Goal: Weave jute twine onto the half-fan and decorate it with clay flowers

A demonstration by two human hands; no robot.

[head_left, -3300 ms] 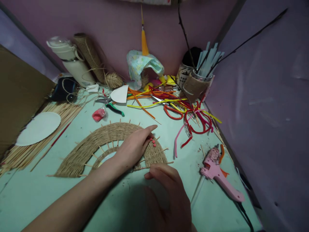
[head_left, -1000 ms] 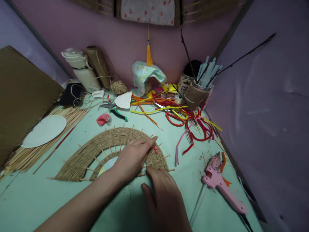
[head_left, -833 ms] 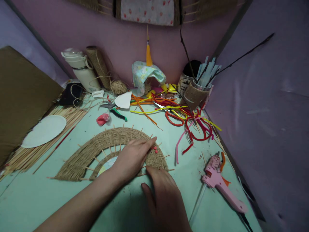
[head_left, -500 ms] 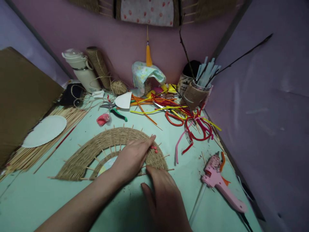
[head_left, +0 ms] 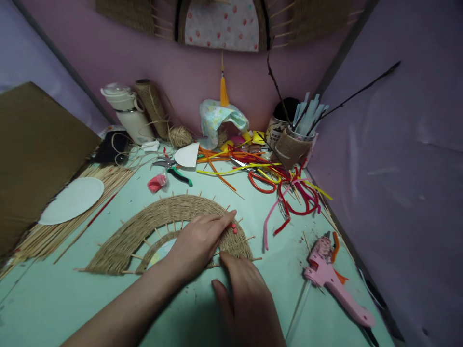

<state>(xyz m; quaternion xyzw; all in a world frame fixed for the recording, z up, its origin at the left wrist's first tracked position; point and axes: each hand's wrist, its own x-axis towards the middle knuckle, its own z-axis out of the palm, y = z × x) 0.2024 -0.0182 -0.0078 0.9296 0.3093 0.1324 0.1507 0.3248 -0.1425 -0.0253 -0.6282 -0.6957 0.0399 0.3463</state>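
A half-round woven jute arch (head_left: 152, 224) with thin stick spokes lies flat on the mint-green table (head_left: 54, 299). My left hand (head_left: 200, 241) rests palm down on the arch's right part, fingers stretched out, fingertips beside a few small red beads (head_left: 233, 226) on the weave. My right hand (head_left: 246, 294) lies just below the arch's right end, fingers flat on the table, fingertips touching the arch's lower edge. Neither hand holds anything.
A pink glue gun (head_left: 331, 277) lies at the right. Coloured pipe cleaners (head_left: 285, 185), green-handled pliers (head_left: 173, 171), a wrapped jar of sticks (head_left: 292, 140), a twine ball (head_left: 180, 136), a white jug (head_left: 126, 113), a white paper disc (head_left: 72, 200) on bamboo skewers (head_left: 47, 236), and cardboard (head_left: 32, 154) surround the work.
My right hand has slid forward from hovering over the table until its fingertips touch the arch's lower right edge. My left hand stays pressed on the weave. The view tilted slightly.
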